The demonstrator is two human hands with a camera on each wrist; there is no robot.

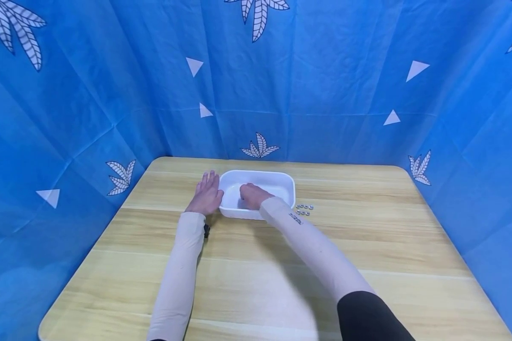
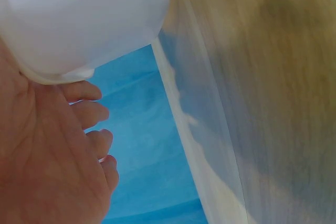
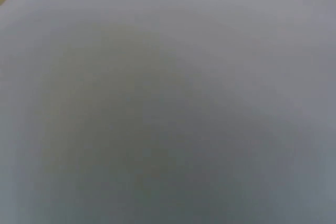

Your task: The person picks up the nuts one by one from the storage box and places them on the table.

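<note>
A white rectangular plastic tub (image 1: 239, 214) stands near the back of the wooden table. My left hand (image 1: 206, 194) lies along its left end, fingers extended forward and the thumb side at the rim. In the left wrist view, the palm of that hand (image 2: 58, 150) faces the camera beside the tub's wall (image 2: 94, 19). My right hand (image 1: 253, 195) reaches over the near rim down into the tub, knuckles up and fingers bent downward. Its fingertips are hidden, and I cannot tell whether they hold anything. The right wrist view is filled by a blurred white surface.
Several small silver metal pieces (image 1: 306, 213), like nuts, lie in two short rows on the table just right of the tub. The wooden table (image 1: 392, 227) is bordered by a blue patterned curtain (image 1: 333, 85) behind and at both sides.
</note>
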